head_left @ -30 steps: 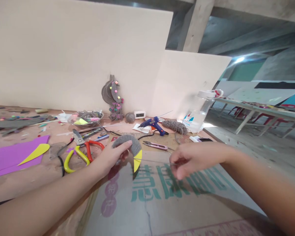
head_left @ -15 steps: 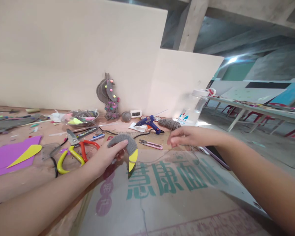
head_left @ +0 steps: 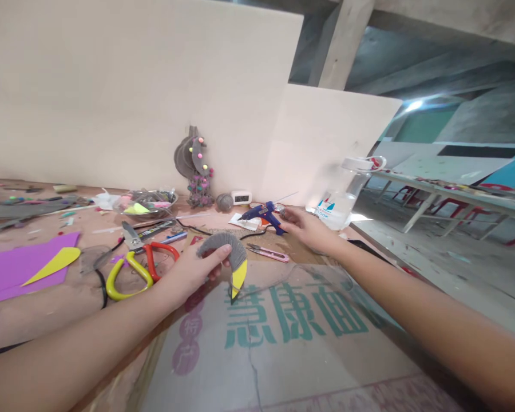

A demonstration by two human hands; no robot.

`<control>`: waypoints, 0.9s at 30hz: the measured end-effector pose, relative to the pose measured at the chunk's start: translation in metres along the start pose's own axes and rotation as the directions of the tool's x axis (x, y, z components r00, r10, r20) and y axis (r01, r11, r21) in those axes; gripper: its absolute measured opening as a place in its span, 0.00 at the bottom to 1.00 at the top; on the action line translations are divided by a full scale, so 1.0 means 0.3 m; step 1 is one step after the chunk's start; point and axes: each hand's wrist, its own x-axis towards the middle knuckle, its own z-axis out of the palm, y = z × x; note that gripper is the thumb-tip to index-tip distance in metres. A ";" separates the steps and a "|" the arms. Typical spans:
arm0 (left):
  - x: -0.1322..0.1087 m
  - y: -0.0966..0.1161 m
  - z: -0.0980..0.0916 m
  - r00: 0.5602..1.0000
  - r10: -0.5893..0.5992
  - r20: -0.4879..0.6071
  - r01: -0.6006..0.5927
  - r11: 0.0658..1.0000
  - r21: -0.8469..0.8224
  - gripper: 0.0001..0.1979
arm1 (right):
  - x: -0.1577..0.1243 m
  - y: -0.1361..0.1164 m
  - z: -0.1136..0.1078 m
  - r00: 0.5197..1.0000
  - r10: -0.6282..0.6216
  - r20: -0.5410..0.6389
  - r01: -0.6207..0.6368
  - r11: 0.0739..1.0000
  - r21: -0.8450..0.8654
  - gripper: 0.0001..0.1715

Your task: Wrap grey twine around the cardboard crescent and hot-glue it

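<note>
My left hand (head_left: pixel 203 266) is closed around a crescent wrapped in grey yarn (head_left: pixel 230 247), thumb on top. The crescent's lower tip is bare yellow (head_left: pixel 239 279) with a dark end, and it points down over the printed sheet. A loose strand of yarn runs from it to the right across the sheet. My right hand (head_left: pixel 306 229) reaches to the blue glue gun (head_left: pixel 264 213), fingers stretched beside its handle. Whether they touch the handle I cannot tell. The grey yarn skein behind this hand is mostly hidden. Pink thread snips (head_left: pixel 269 253) lie between the hands.
Scissors with yellow and red handles (head_left: pixel 148 264) and purple sheets (head_left: pixel 30 266) lie at left. Behind stand a bowl of scraps (head_left: pixel 148 203), a yarn ball (head_left: pixel 224 202), a small white clock (head_left: pixel 241 198) and a decorated grey piece (head_left: pixel 194 163). A water bottle (head_left: pixel 342 194) stands at right.
My right hand has moved forward and left, from above the sheet's far edge to the glue gun's handle. My left hand still holds the crescent. The view has shifted slightly.
</note>
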 end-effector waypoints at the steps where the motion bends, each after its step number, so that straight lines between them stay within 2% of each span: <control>1: -0.001 0.002 0.000 1.000 0.008 -0.001 -0.008 1.000 0.009 0.17 | 0.023 0.006 0.021 1.000 0.024 0.010 -0.024 0.999 0.022 0.33; 4: 0.000 0.005 -0.002 0.999 0.043 -0.009 -0.042 0.998 0.035 0.17 | 0.090 0.017 0.069 0.995 0.081 0.061 -0.084 0.995 0.049 0.34; 8: 0.005 0.003 -0.007 0.998 0.068 0.004 -0.068 0.995 0.068 0.16 | 0.138 0.014 0.106 0.990 0.091 0.108 -0.095 0.995 0.028 0.25; 13: 0.007 -0.001 -0.007 0.998 0.065 0.008 -0.066 0.996 0.057 0.16 | 0.129 0.014 0.114 0.989 0.145 0.037 -0.146 0.989 -0.001 0.20; 17: 0.003 -0.003 -0.003 0.999 0.053 -0.005 -0.053 0.998 0.025 0.16 | 0.100 0.003 0.077 0.985 0.175 -0.004 -0.175 0.984 0.042 0.19; 21: 0.001 -0.002 -0.001 0.999 0.048 0.000 -0.048 0.999 -0.010 0.16 | 0.041 -0.048 0.029 0.984 0.166 0.058 -0.173 0.974 0.146 0.16; 24: -0.001 0.006 -0.001 0.999 0.029 -0.016 -0.029 0.999 -0.019 0.15 | -0.033 -0.102 0.003 0.987 0.096 0.131 -0.136 0.931 0.338 0.13; 27: -0.004 0.018 -0.001 0.999 0.018 -0.042 -0.019 1.000 -0.018 0.15 | -0.116 -0.151 -0.009 0.989 0.076 0.130 -0.132 0.847 0.514 0.14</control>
